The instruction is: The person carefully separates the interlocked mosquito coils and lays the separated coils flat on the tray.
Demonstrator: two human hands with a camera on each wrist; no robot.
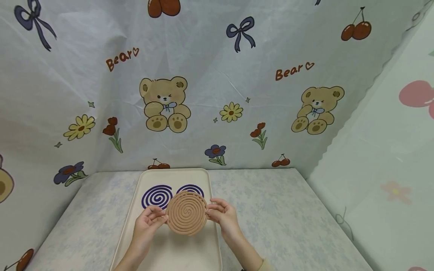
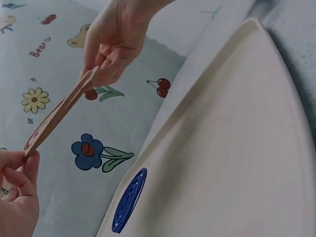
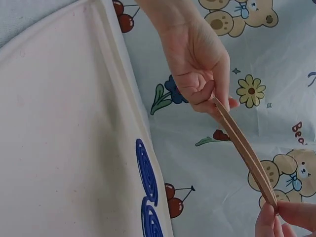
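A tan mosquito coil (image 1: pixel 187 213), round and tightly wound, is held upright above the tray, its flat face toward the head camera. My left hand (image 1: pixel 144 227) pinches its left rim between thumb and fingers. At the opposite rim my right hand (image 1: pixel 225 220) pinches it the same way. Both wrist views show the coil nearly edge-on, with a thin line or gap along the edge. Two dark blue spiral coils lie side by side at the tray's far end: the left coil (image 1: pixel 157 197) and the right coil (image 1: pixel 190 187), which the tan coil partly hides.
The cream tray (image 1: pixel 183 256) has a low raised rim and lies lengthwise on a pale mottled tabletop (image 1: pixel 271 218). Behind it hangs a white cloth (image 1: pixel 203 67) printed with bears, flowers and cherries. A thin string (image 1: pixel 346 224) hangs at the right side.
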